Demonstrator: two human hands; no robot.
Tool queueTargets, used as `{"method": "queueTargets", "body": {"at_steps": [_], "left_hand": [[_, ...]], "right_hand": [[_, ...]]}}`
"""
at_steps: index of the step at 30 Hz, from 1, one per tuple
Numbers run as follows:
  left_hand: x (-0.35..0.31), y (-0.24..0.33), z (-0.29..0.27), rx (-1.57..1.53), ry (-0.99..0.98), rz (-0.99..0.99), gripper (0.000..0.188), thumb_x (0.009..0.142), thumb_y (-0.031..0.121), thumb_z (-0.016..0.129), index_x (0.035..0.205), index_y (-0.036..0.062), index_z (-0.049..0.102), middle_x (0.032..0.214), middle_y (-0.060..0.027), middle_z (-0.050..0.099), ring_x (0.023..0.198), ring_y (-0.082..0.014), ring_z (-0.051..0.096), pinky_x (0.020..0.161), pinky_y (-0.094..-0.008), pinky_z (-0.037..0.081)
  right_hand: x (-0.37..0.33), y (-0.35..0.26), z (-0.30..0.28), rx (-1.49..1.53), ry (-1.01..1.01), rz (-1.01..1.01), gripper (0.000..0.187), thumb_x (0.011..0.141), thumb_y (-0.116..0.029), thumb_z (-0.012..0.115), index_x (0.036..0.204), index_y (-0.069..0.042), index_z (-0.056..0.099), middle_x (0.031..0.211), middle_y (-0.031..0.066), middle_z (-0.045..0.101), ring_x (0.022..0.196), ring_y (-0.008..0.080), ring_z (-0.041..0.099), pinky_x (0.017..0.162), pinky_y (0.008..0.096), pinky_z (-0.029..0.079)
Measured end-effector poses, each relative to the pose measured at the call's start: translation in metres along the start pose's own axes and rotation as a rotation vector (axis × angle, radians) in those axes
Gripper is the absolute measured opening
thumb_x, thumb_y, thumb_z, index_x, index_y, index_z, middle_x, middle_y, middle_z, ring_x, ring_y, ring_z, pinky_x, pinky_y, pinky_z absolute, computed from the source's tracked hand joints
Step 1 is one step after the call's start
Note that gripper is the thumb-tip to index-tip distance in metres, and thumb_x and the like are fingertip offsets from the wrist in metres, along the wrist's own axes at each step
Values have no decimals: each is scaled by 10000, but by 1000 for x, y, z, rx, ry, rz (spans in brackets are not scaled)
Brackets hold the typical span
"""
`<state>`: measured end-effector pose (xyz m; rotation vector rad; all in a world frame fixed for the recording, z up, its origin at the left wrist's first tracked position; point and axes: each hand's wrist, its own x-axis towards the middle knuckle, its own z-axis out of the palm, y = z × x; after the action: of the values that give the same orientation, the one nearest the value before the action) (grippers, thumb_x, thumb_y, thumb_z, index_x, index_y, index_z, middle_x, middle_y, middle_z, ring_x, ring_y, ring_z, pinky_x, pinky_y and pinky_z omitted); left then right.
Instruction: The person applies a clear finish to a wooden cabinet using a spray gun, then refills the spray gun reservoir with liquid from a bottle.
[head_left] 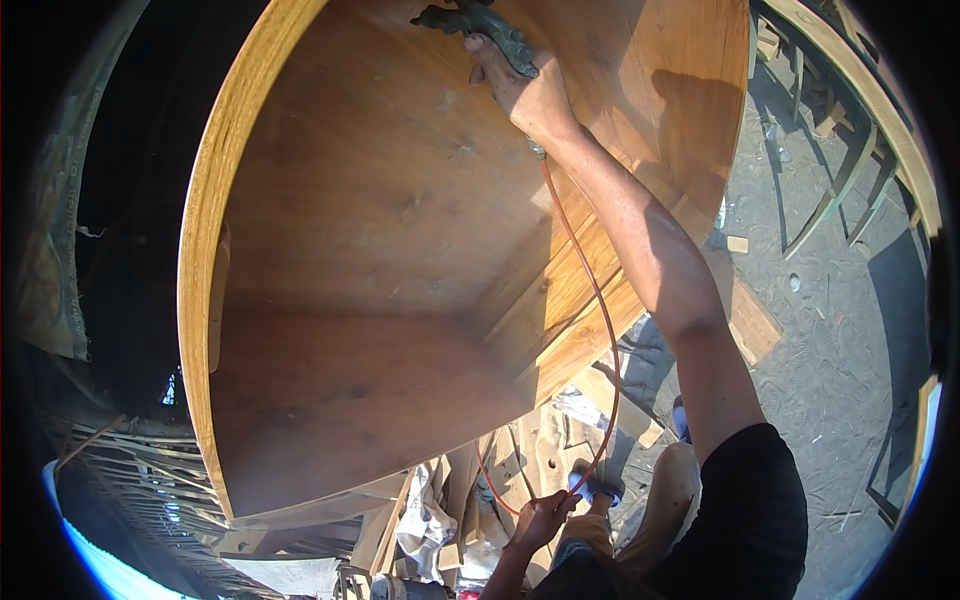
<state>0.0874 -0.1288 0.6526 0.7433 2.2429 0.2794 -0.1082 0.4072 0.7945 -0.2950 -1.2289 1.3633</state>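
My right hand [530,98] is wrapped round a dark, stained spray gun [490,36] at the top of the view, held out over the inside of a large brown wooden cabinet [350,235]. From the gun's lower end an orange hose [606,310] hangs in a long curve past my forearm. Low in the middle, my left hand [542,520] is closed on that hose, and a loop of it bends up to the left. The cabinet's inner panels look darker and hazy, while planks at its lower right are bright in sunlight. The gun's nozzle is hard to make out.
Wood offcuts [540,440] and a white rag [425,525] lie below the cabinet, near my feet. Curved wooden frames [850,190] stand at the right on grey ground [800,380]. Thin slats [150,480] are piled at lower left.
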Motion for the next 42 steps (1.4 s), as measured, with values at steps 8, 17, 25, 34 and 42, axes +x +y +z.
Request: {"method": "queueTargets", "body": {"at_steps": [8,17,25,34,42], "left_hand": [[-6,-24,14,10,-15,22,277,1062,369,637,1085,122,761,708,-94,685,641,-268,707,633,-414,551],[-6,-36,20,73,-71,33,291,1067,388,615,1073,132,753,746,-135,708,716,-349,733,664,-470,566],[3,-70,42,31,-177,-62,275,1068,363,614,1101,129,755,816,-112,754,750,-300,766,701,-436,590],[17,-113,68,-5,-187,-100,339,1034,480,623,1169,192,740,785,-159,739,739,-392,743,656,-524,582],[25,-132,92,31,-205,-96,326,1042,436,615,1269,227,720,811,-182,744,745,-415,738,670,-540,590]], "right_hand": [[-33,30,-19,-317,-48,145,533,984,-521,730,960,11,707,701,187,651,654,332,600,697,419,519],[-85,112,-48,-377,-73,290,539,993,-529,715,951,7,677,684,199,644,644,356,629,670,440,520],[-140,200,-74,-491,-90,374,527,1002,-523,700,941,-1,668,687,216,658,648,397,663,638,450,523],[-210,327,-108,-639,-12,321,478,994,-477,729,939,-3,695,718,253,643,687,453,642,655,438,537],[-256,388,-130,-692,-19,421,499,996,-499,714,888,-11,704,726,246,673,716,468,677,654,471,540]]}}
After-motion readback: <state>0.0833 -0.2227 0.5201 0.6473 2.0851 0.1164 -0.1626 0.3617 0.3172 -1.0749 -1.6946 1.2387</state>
